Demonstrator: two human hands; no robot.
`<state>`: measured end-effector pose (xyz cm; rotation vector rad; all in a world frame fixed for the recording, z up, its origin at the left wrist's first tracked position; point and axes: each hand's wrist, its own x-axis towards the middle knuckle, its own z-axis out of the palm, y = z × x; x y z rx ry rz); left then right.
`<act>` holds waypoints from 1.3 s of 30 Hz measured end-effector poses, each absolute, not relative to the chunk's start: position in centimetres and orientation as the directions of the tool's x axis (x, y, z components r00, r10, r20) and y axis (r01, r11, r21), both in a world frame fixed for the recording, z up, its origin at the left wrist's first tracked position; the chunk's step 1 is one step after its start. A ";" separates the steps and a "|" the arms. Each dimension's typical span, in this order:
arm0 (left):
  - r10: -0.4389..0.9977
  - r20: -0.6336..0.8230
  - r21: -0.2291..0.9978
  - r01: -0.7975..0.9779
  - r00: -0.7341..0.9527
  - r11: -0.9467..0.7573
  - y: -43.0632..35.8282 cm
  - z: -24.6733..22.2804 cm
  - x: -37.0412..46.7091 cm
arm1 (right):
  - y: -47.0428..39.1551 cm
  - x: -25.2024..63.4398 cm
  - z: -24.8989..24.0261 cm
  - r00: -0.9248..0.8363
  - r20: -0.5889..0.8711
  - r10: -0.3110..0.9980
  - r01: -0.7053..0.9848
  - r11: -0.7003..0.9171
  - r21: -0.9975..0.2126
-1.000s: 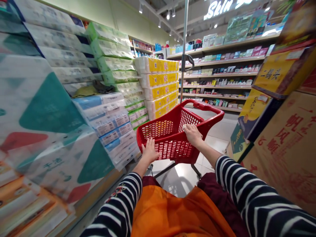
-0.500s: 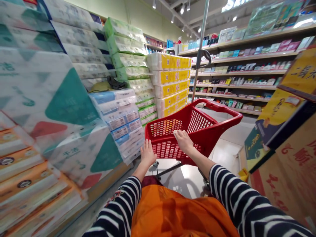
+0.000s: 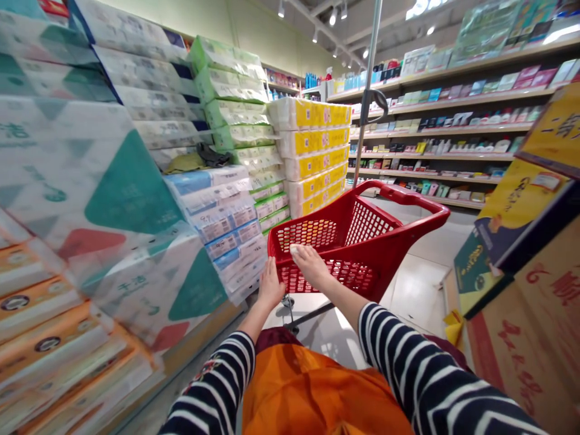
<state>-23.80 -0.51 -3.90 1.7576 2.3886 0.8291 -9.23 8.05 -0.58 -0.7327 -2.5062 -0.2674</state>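
A red shopping cart [image 3: 385,254] with a perforated basket stands in front of me, its handle toward the upper right. At the basket's near left corner, my left hand [image 3: 270,287] grips the edge, fingers pointing up. My right hand [image 3: 312,266] lies over the near rim, a short way to the right of my left hand. Under its fingertips shows a small whitish piece, which looks like a cloth or wipe pressed against the rim. Most of that piece is hidden by the fingers.
Tissue packs in blue [image 3: 226,211], green [image 3: 238,90] and yellow [image 3: 317,142] wrapping are stacked to the left. Cartons [image 3: 525,211] rise at the right. Behind the cart are a metal pole [image 3: 368,78] and product shelves [image 3: 453,130].
My right hand has slid left along the basket rim with the whitish piece, closer to my left hand. My left hand stays at the corner. The view has shifted slightly.
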 end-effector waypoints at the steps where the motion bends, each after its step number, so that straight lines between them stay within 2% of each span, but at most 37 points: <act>1: 0.904 0.243 0.425 0.876 -0.352 0.228 -0.6 -3.6 -23.3 | 8.6 -7.7 -0.1 -0.691 0.529 0.493 0.595 0.803 0.029; 5: 0.912 0.188 0.380 0.883 -0.364 0.274 -0.2 -2.9 -21.9 | 9.9 -3.6 1.2 -0.603 0.536 0.591 0.704 0.710 0.010; 11: 0.935 0.109 0.323 0.901 -0.338 0.289 0.8 -2.0 -23.1 | 9.5 -3.8 0.9 -0.694 0.510 0.508 0.634 0.767 0.099; 14: 0.929 0.073 0.286 0.900 -0.362 0.329 1.1 -1.4 -23.3 | 10.8 -1.7 1.7 -0.669 0.500 0.551 0.684 0.719 0.123; 17: 0.915 0.120 0.223 0.908 -0.386 0.354 1.3 -0.9 -21.9 | 12.7 2.6 3.1 -0.585 0.523 0.620 0.776 0.615 0.139; 20: 0.931 0.195 0.180 0.944 -0.308 0.275 1.8 -0.5 -19.3 | 14.0 6.6 4.4 -0.488 0.579 0.653 0.850 0.508 0.143; 23: 0.959 0.183 0.188 0.965 -0.216 0.181 2.1 -0.2 -17.1 | 14.7 8.7 5.1 -0.402 0.641 0.654 0.893 0.434 0.117; 28: 0.975 0.126 0.196 0.968 -0.186 0.159 2.2 -0.1 -17.0 | 15.9 10.4 6.0 -0.285 0.660 0.695 0.937 0.348 0.038; 34: 0.976 0.128 0.152 0.976 -0.175 0.156 2.7 -0.2 -18.2 | 16.7 11.0 7.0 -0.344 0.581 0.737 0.922 0.381 0.062; 39: 0.970 0.096 0.176 0.963 -0.222 0.203 3.1 0.0 -18.7 | 16.1 9.6 6.6 -0.317 0.616 0.721 0.926 0.374 0.038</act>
